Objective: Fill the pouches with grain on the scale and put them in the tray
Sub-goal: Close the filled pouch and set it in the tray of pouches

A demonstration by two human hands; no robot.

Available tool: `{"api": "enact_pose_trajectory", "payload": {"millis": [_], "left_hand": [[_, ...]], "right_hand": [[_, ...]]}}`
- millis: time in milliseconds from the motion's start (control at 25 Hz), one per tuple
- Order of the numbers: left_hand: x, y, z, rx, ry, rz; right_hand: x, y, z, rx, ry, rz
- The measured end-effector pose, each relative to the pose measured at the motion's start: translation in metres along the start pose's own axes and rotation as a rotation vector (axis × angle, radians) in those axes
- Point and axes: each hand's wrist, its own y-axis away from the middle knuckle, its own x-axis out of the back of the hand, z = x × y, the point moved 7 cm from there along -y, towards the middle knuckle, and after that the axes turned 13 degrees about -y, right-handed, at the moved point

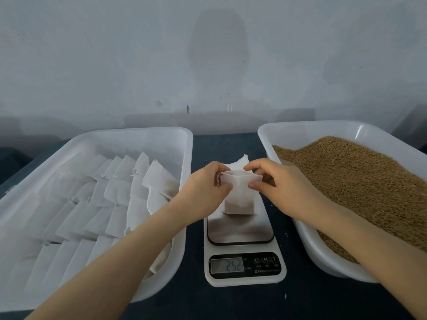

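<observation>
The main risk is a spill. The pouch (239,199) stands upright on the far part of the scale (240,232) with its mouth uppermost and grain showing dark through its lower half. If either side of the mouth slips, or the pouch tips as it is lifted, grain would scatter over the plate and the dark table. Pressing down on the pouch could also falsify the weight. The display (227,265) seems to read 25.2, though the digits are faint.

The carry to the tray (138,131) on the left is short, but the pouches (104,192) there lie closely overlapped, so a careless drop could knock the rows askew or let the new one fall open.

The left hand (205,183) pinches the left edge of the pouch mouth between thumb and curled fingers (225,188). The right hand (282,183) pinches the right edge the same way, its thumb at the front. Both grips are narrow, with only the cloth rim between the fingertips.

A white flap with a string rises just behind the mouth; whether it is part of this pouch or a second one is unclear. The bin (300,123) of grain (358,181) sits just to the right, untouched by either hand.
</observation>
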Motion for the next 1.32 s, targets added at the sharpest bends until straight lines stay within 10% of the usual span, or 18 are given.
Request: {"api": "enact_pose_trajectory", "payload": {"millis": [1320], "left_hand": [[-0.0022, 0.0012, 0.0014, -0.023, 0.024, -0.011]], "right_hand": [[-0.0035, 0.0036, -0.0068, -0.028, 0.038, -0.046]]}}
